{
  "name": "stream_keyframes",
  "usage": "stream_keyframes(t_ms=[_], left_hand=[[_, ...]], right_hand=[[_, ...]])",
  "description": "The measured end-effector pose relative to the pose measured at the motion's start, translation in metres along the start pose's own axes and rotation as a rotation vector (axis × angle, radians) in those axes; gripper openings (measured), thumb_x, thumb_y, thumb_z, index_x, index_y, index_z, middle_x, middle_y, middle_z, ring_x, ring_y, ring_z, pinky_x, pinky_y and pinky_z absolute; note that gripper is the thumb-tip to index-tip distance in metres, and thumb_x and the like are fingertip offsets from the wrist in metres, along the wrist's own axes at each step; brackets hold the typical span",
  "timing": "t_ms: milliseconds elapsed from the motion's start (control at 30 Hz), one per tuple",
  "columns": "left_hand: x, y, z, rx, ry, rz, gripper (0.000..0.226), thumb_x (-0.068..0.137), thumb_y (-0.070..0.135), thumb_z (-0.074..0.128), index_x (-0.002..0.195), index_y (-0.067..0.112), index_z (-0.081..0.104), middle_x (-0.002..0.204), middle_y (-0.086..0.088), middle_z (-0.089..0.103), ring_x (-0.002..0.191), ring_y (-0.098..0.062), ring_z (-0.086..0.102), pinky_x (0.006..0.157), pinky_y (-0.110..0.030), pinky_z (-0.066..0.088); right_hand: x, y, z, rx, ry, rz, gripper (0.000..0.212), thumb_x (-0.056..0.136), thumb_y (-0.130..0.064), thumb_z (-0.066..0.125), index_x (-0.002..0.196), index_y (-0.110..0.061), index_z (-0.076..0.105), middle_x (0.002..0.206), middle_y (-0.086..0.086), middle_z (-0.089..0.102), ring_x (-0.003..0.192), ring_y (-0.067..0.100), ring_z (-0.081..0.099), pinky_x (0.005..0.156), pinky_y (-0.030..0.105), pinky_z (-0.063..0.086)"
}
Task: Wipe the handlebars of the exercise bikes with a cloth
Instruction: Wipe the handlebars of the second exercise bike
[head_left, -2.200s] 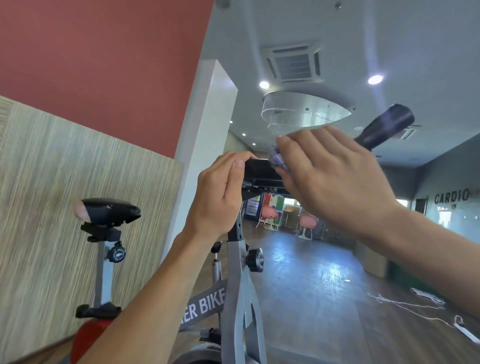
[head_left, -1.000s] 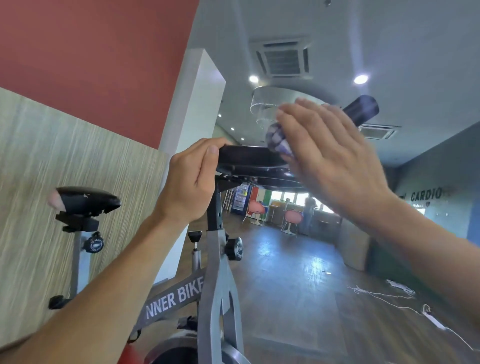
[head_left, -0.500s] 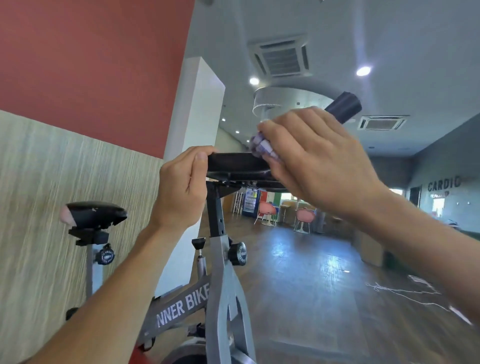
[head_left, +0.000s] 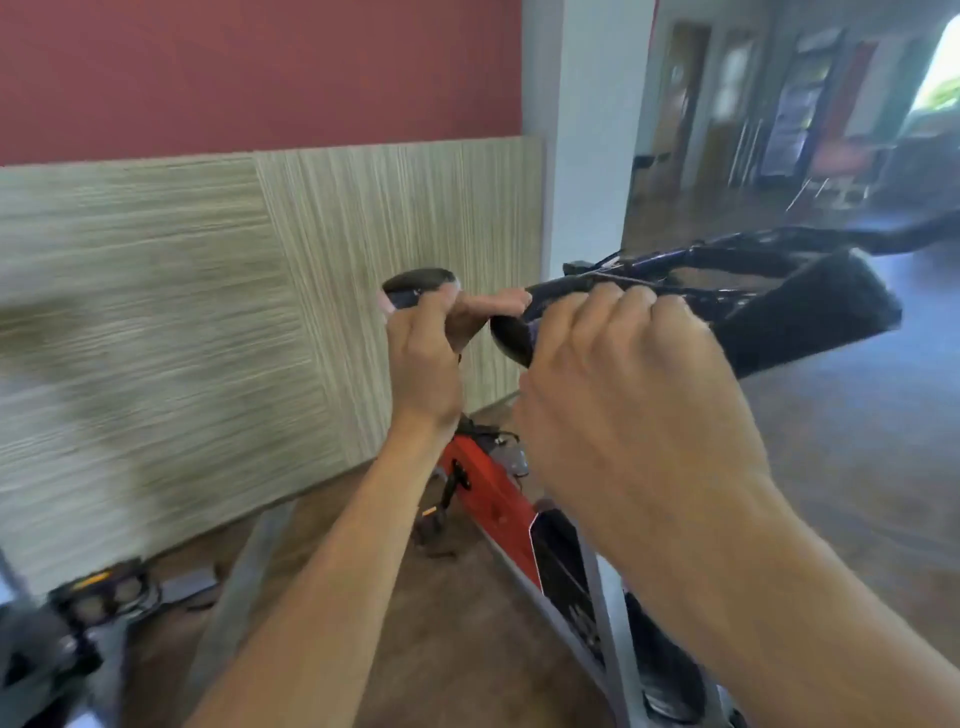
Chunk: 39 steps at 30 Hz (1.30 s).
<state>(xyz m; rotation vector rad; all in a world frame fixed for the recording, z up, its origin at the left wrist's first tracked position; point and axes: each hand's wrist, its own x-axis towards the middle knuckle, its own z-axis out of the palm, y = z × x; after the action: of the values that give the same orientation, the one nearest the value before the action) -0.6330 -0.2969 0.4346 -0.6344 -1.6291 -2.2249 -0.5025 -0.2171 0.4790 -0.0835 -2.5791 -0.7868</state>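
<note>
Shifted downward since half a second ago, the right hand (head_left: 623, 395) is curled over the handlebars (head_left: 800, 317) — cloth hidden — while the left hand (head_left: 423, 353), at nine o'clock, grips the bar end, so wiping is judged ongoing.

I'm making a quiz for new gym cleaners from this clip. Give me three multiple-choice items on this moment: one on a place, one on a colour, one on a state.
1. Where is the left hand?
A. on the handlebar end
B. on the floor
C. on the wall

2. What colour is the upper wall?
A. blue
B. red
C. white

3. How is the right hand?
A. flat and open
B. hanging at the side
C. curled over the handlebar

Answers: 1 A, its fingers wrap the bar's near tip; 2 B, red shows above the striped panel; 3 C, its knuckles bend round the black bar.
</note>
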Motion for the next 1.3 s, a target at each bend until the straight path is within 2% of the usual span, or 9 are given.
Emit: stream_keyframes(t_ms=[133,300,467,733,800,900,1100,1167,1300], left_hand=[[0.037,0.037,-0.006,0.100,0.021,-0.348,0.051,0.107,0.020,0.032,0.096,-0.004,0.075,0.102,-0.019,0.077,0.103,-0.027,0.074,0.101,-0.039,0.055],[0.064,0.077,-0.011,0.290,0.132,-0.516,0.045,0.107,0.023,0.037,0.090,0.008,0.076,0.093,-0.008,0.079,0.088,-0.019,0.076,0.081,-0.027,0.055],[0.057,0.108,-0.032,0.384,0.244,-0.643,0.042,0.105,0.022,0.038,0.087,0.011,0.075,0.090,-0.008,0.079,0.080,-0.021,0.074,0.079,-0.030,0.056],[0.033,0.099,-0.026,0.448,0.173,-0.996,0.038,0.105,0.019,0.040,0.089,0.012,0.073,0.101,-0.012,0.076,0.082,-0.026,0.071,0.076,-0.034,0.051],[0.030,0.097,-0.018,0.480,0.065,-1.073,0.034,0.103,0.013,0.038,0.094,0.011,0.071,0.103,-0.011,0.074,0.084,-0.027,0.068,0.077,-0.034,0.050],[0.028,0.091,-0.006,0.465,-0.015,-1.141,0.031,0.105,0.011,0.039,0.085,0.017,0.062,0.099,-0.012,0.071,0.082,-0.026,0.064,0.080,-0.036,0.051],[0.026,0.075,0.024,0.460,-0.019,-1.162,0.033,0.108,0.024,0.038,0.085,0.016,0.060,0.083,-0.003,0.064,0.079,-0.021,0.060,0.078,-0.039,0.048],[0.028,0.070,0.037,0.478,0.044,-1.134,0.038,0.108,0.026,0.037,0.085,0.010,0.063,0.089,-0.012,0.071,0.080,-0.025,0.063,0.084,-0.043,0.051],[0.032,0.063,0.059,0.528,0.258,-1.101,0.043,0.105,0.026,0.036,0.077,0.015,0.066,0.084,-0.015,0.075,0.081,-0.032,0.073,0.083,-0.049,0.057]], right_hand=[[0.004,-0.002,-0.025,0.225,-0.196,0.062,0.053,0.106,-0.015,0.008,0.148,0.016,0.014,0.128,0.030,0.047,0.110,0.041,0.053,0.092,0.047,0.042],[0.032,-0.011,-0.022,0.459,-0.346,0.208,0.053,0.111,-0.016,0.012,0.154,0.013,0.004,0.146,0.035,0.041,0.133,0.045,0.049,0.109,0.044,0.046],[0.062,-0.017,-0.011,0.663,-0.425,0.126,0.058,0.107,-0.012,0.016,0.158,0.007,-0.003,0.165,0.033,0.004,0.156,0.041,0.010,0.126,0.047,0.019],[0.125,-0.012,0.026,0.865,-0.503,0.046,0.052,0.110,-0.018,0.038,0.152,0.008,0.023,0.163,0.028,0.018,0.156,0.041,0.000,0.128,0.051,0.007],[0.132,-0.004,0.034,0.910,-0.495,-0.045,0.040,0.108,-0.015,0.041,0.141,0.008,0.039,0.152,0.027,0.035,0.152,0.045,0.015,0.126,0.055,0.012],[0.145,0.020,0.050,0.939,-0.490,-0.191,0.028,0.106,-0.012,0.044,0.125,0.007,0.052,0.125,0.026,0.053,0.120,0.045,0.047,0.109,0.049,0.031],[0.167,0.088,0.093,0.897,-0.508,-0.344,0.034,0.094,0.006,0.057,0.128,0.008,0.050,0.116,0.023,0.052,0.103,0.039,0.049,0.096,0.048,0.043],[0.166,0.087,0.096,0.942,-0.494,-0.400,0.035,0.096,-0.001,0.055,0.130,0.003,0.049,0.119,0.018,0.050,0.107,0.034,0.046,0.098,0.036,0.037],[0.167,0.062,0.087,0.949,-0.360,-0.532,0.042,0.105,-0.038,0.034,0.117,-0.007,0.058,0.111,0.011,0.057,0.100,0.031,0.051,0.096,0.041,0.042]])
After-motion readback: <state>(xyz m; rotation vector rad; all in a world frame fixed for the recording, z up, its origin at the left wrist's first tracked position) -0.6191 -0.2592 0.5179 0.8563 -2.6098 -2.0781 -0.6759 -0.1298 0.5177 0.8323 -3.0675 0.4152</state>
